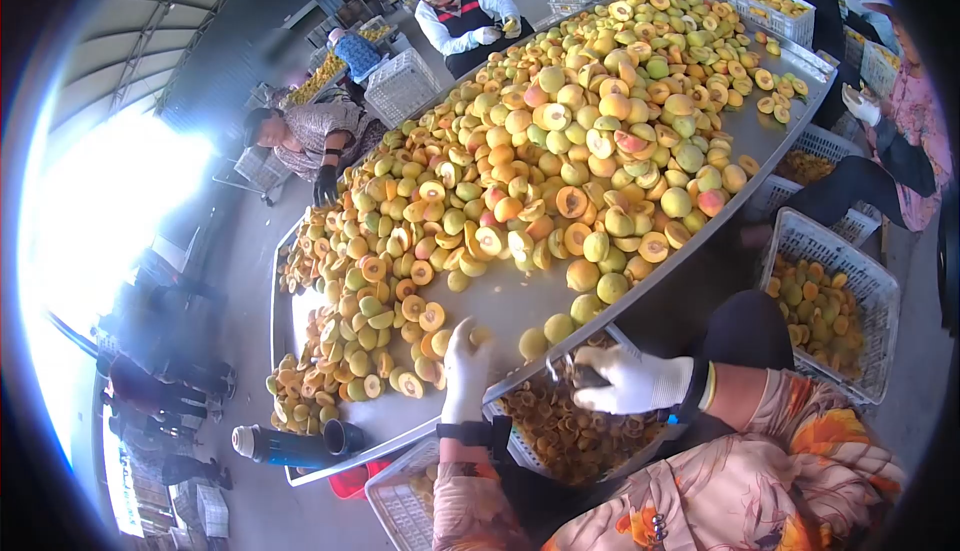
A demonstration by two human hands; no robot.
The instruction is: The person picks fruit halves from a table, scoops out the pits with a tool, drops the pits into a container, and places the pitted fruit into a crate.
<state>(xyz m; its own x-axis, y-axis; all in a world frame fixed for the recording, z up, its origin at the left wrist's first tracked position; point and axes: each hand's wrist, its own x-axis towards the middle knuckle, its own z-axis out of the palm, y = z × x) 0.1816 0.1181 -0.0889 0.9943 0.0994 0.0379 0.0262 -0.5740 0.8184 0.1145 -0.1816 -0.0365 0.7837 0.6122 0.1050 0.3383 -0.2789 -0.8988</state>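
My left hand [466,376], in a white glove, is closed at the near edge of the metal table [515,306]. A small peach half [481,335] shows at its fingertips. To the right, my white-gloved right hand [632,381] is wrapped round a small hand tool with a dark handle [588,376]. Its metal end is too blurred to make out. Below and between my hands stands a crate full of brown peach pits and scraps [560,426]. A large heap of peaches [560,151], many cut in half, covers much of the table.
A dark bottle [285,445] and a cup [344,438] stand at the table's left corner. On the right is a crate of peach halves [890,326]. Another crate [395,496] stands below left. Several people work around the table, one with a black-gloved hand [325,187].
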